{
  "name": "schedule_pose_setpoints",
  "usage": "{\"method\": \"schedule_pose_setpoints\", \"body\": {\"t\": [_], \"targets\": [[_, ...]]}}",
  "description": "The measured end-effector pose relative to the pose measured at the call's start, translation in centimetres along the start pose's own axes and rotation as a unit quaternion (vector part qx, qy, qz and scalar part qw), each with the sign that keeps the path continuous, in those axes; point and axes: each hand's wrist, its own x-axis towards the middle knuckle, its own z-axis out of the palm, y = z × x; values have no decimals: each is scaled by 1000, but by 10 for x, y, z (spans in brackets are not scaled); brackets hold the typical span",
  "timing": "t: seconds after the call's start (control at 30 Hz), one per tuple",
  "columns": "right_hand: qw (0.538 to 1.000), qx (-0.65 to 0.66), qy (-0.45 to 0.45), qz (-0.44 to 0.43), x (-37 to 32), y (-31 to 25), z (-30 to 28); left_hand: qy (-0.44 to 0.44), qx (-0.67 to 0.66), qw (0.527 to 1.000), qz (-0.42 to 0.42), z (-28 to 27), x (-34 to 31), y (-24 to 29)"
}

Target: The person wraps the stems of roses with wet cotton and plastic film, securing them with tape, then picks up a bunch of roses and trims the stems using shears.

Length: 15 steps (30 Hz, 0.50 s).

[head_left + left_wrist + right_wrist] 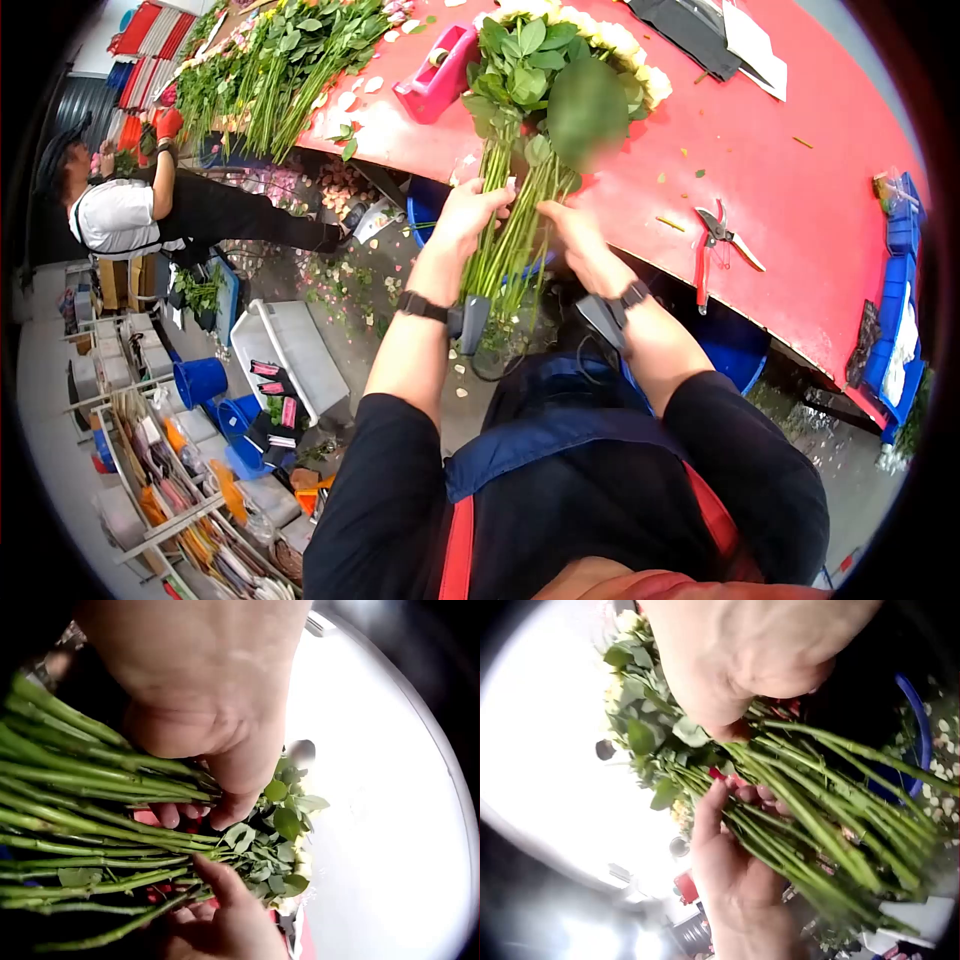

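Note:
A bunch of cream roses with leafy green stems reaches over the edge of the red table, blooms on the table side. My left hand grips one part of the stems below the leaves, thumb across them. Beside it my right hand holds the other part, its thumb pressed along the stems. In the left wrist view, a narrow gap in the stems lies between the two hands. The right wrist view shows the cut ends fanning out from the left hand and right hand.
Red-handled pruning shears lie on the red table at right. A pink tape dispenser stands left of the roses. More cut flowers lie farther left, near another person. Blue trays line the right edge.

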Motion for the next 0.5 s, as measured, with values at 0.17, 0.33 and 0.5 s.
{"method": "schedule_pose_setpoints", "body": {"t": [0.17, 0.33, 0.5], "targets": [[998, 17, -34, 47, -32, -31, -56, -94, -46, 990, -90, 8, -9, 8], [975, -198, 49, -90, -24, 9, -65, -153, 99, 983, 26, 25, 9, -26], [848, -428, 153, -272, -53, -24, -22, 35, 275, 952, 131, 5, 7, 7]]}}
